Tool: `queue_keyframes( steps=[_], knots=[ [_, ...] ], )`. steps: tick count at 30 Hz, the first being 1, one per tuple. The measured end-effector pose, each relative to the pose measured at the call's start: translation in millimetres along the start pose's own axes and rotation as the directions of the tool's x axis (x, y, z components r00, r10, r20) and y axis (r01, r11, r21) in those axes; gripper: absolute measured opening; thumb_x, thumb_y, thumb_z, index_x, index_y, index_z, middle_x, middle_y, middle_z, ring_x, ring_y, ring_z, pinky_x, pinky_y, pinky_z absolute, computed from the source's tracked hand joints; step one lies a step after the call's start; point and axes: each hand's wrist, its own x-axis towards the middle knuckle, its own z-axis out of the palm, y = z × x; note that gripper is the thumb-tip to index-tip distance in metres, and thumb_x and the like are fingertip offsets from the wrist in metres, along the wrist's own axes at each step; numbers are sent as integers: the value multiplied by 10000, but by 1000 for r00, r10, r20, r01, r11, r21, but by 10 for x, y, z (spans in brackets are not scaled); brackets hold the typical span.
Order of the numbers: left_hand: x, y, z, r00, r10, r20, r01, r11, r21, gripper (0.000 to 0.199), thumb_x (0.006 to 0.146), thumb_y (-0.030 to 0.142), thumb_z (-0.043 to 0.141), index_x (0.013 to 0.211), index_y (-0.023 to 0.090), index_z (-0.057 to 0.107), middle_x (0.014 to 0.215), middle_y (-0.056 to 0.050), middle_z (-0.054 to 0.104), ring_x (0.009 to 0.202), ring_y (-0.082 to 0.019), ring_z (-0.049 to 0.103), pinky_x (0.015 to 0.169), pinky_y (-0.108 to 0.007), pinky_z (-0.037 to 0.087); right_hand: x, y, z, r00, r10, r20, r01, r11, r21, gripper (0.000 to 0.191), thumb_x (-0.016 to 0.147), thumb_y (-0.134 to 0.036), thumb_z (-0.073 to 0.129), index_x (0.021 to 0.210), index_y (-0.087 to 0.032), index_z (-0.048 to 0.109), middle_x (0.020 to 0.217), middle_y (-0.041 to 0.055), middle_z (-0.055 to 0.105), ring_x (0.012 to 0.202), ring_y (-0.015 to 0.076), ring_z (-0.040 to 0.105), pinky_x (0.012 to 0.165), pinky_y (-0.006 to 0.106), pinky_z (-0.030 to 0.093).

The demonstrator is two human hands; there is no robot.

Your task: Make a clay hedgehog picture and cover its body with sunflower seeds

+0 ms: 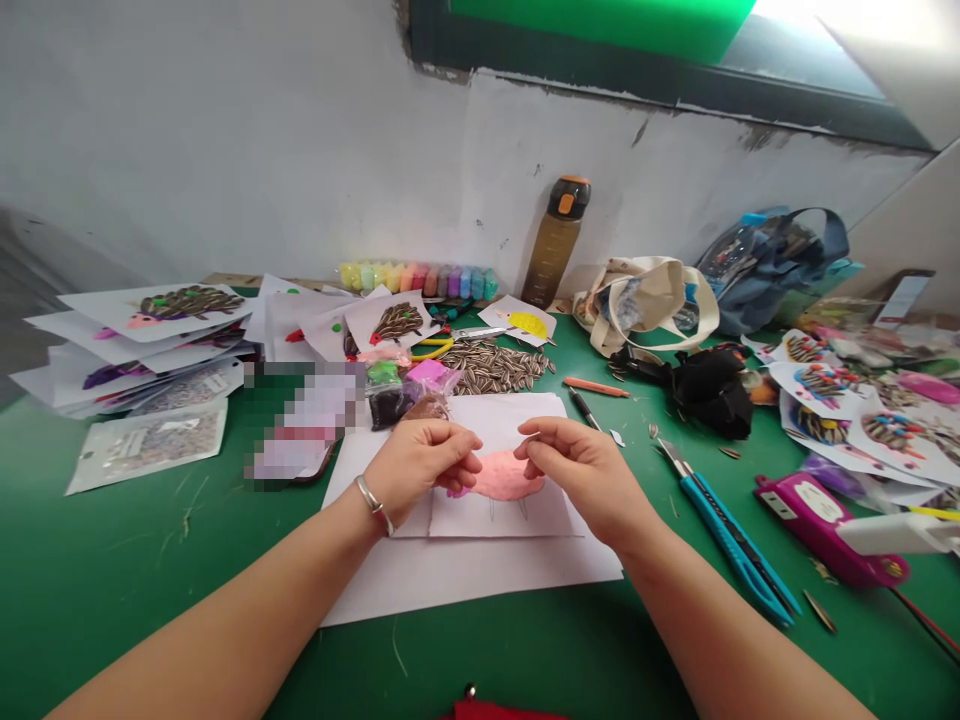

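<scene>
A flat pink clay shape (508, 475) lies on a small white sheet (457, 520), with thin pencil lines below it and a bit of magenta at its left end. Larger white paper (375, 585) lies beneath. My left hand (424, 468), with a bangle at the wrist, hovers by the shape's left end, fingers curled together; whatever they may pinch is too small to make out. Over the right end is my right hand (574, 465), its thumb and fingers bent close, and any tiny thing between them cannot be made out. The two hands are apart.
Striped seeds (495, 368) are heaped behind the paper, beside clay packets (390, 400). A pen (585, 408), blue tweezers (727, 530) and a magenta device (825, 530) lie right. Stacked pictures (165, 325) and a phone (304, 430) are left. A bottle (555, 240) stands behind.
</scene>
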Motion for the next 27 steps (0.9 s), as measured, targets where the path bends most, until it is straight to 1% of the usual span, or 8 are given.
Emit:
queue_keyframes(
  steps=[5,10,13,16,18,23,27],
  knots=[
    [0,-1,-9,1000,6,16,-6,1000,9,334,655,417,776,702,110,651,627,-45,686,506,-125,624,493,-229,491,-1,-23,9,999,-7,53,9,999,-37,100,796,-263,635,811,-177,683,719,2,652,643,121,605,624,257,525],
    [4,-18,-30,1000,-7,14,7,1000,23,363,653,450,779,692,112,651,632,-52,693,514,-132,633,504,-238,503,-23,-46,11,998,-32,52,35,998,-59,85,799,-232,625,747,-177,666,698,-10,628,649,121,614,626,250,525],
    [7,-20,-37,1000,-17,12,16,1000,6,388,629,467,792,713,111,661,643,-55,699,525,-142,642,514,-248,512,-25,-47,-4,999,-19,40,21,999,-42,79,796,-252,646,816,-182,678,751,5,662,674,128,629,640,255,523],
    [9,-16,-34,1000,-23,9,23,1000,-12,414,609,482,801,741,113,669,653,-56,703,537,-149,648,523,-254,517,-18,-37,-25,1000,-2,19,2,1000,9,170,805,-274,651,951,-189,669,820,30,702,725,145,651,685,276,526],
    [9,-14,-29,1000,-25,4,25,1000,-17,422,598,486,807,744,113,670,657,-56,705,539,-148,648,528,-255,519,-14,-32,-35,1000,-1,13,1,1000,20,181,814,-278,643,969,-185,660,819,39,711,739,154,658,705,287,525],
    [14,-15,-27,1000,-27,7,28,1000,-12,436,593,498,806,749,115,668,659,-57,705,543,-149,648,535,-261,520,-15,-45,-44,998,-34,50,35,999,-34,139,837,-301,617,871,-176,671,772,28,694,647,129,618,649,272,508],
    [11,-13,-32,999,-35,5,35,999,3,431,611,502,795,764,119,668,668,-58,707,548,-154,654,536,-267,518,-21,-74,-49,996,-64,58,69,994,-86,218,869,-332,581,729,-174,636,674,-2,640,576,102,556,584,240,465]
  ],
)
